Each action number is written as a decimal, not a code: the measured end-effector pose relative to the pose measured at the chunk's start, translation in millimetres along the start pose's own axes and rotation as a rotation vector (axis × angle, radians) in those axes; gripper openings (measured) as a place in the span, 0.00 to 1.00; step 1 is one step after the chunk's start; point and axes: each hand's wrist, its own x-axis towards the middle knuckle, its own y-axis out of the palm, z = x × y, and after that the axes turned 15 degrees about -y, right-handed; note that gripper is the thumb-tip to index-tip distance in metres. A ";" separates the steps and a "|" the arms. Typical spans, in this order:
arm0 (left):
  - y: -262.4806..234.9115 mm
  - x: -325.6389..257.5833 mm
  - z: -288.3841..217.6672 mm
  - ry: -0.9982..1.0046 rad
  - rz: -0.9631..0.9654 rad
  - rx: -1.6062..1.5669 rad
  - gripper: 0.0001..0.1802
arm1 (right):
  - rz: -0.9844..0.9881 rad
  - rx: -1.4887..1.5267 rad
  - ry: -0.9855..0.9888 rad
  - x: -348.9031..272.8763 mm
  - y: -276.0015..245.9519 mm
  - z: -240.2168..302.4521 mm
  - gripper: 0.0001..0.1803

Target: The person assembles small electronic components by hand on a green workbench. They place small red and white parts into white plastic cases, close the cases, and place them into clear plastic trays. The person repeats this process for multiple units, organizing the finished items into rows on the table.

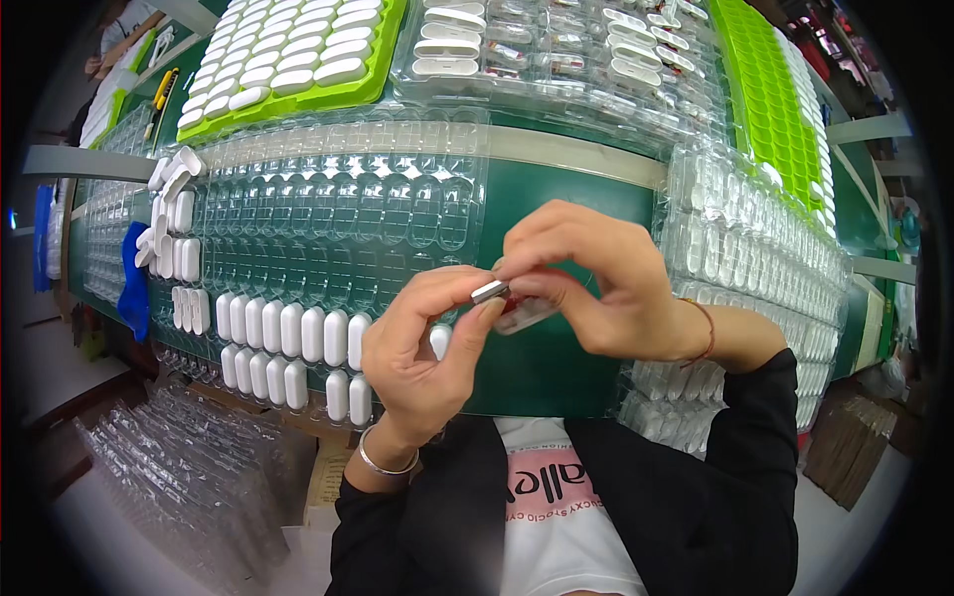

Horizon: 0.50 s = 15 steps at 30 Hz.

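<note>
a small silver-and-white piece (488, 292) is pinched in thumb and forefinger of the left hand (417, 358) above the green table (556, 382), the right hand (601, 278) being held at it, grip not determinable, while white oval cases (312, 333) are seated leftward and a lime-green tray (389, 60) of similar cases is seen beyond.

An open, black, long-sleeved jacket (686, 492) goes over a white shirt (571, 556) with dark lettering on a pink panel (552, 475), a silvery bangle (384, 469) circling the left wrist (399, 437) and a thin reddish cord (710, 330) the right.
</note>
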 end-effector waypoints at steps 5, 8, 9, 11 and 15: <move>-10.9 4.4 1.2 0.089 0.115 0.062 0.13 | -0.015 0.501 0.375 6.2 -7.0 -0.1 0.06; 7.3 6.1 -16.6 -0.106 -0.025 -0.140 0.10 | -0.105 0.630 0.528 11.6 -9.6 5.3 0.08; 7.3 4.1 -15.7 -0.144 0.013 -0.168 0.10 | -0.136 0.637 0.534 12.3 -9.7 6.0 0.08; 6.0 -5.2 -7.8 -0.221 0.089 -0.223 0.10 | -0.116 0.643 0.502 9.8 -9.0 1.8 0.09; -0.9 -3.8 5.9 -0.020 0.015 -0.012 0.07 | -0.058 0.576 0.493 9.3 -4.5 0.4 0.09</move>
